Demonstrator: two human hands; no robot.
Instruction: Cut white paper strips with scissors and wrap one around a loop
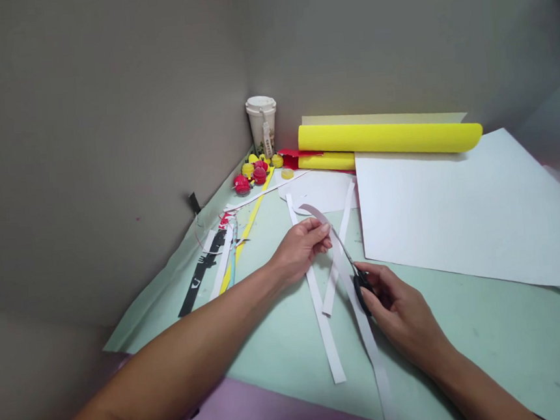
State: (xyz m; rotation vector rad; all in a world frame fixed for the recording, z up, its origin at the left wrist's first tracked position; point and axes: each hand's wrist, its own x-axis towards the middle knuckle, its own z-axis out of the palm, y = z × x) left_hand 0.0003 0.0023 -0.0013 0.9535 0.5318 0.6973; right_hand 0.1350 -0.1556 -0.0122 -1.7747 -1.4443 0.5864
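A long white paper strip (368,336) hangs from my left hand (307,241), its upper end curling away to the left and its lower end reaching past the near edge of the table. My left fingers pinch it near the top. In my right hand (399,310) are black-handled scissors (364,289), fingers in the loops. Their blades point up and left along the strip, close to my left fingertips; whether they are parted I cannot make out. Beneath my hands, two more white strips, a longer one (328,346) and a shorter one (333,288), lie on the table.
A large white sheet (457,214) covers the right side, with yellow corrugated rolls (391,137) behind it. At the back stands a lidded white cup (261,120), near red and yellow balls (242,185). Black strips (202,275) and a yellow strip (247,232) lie left.
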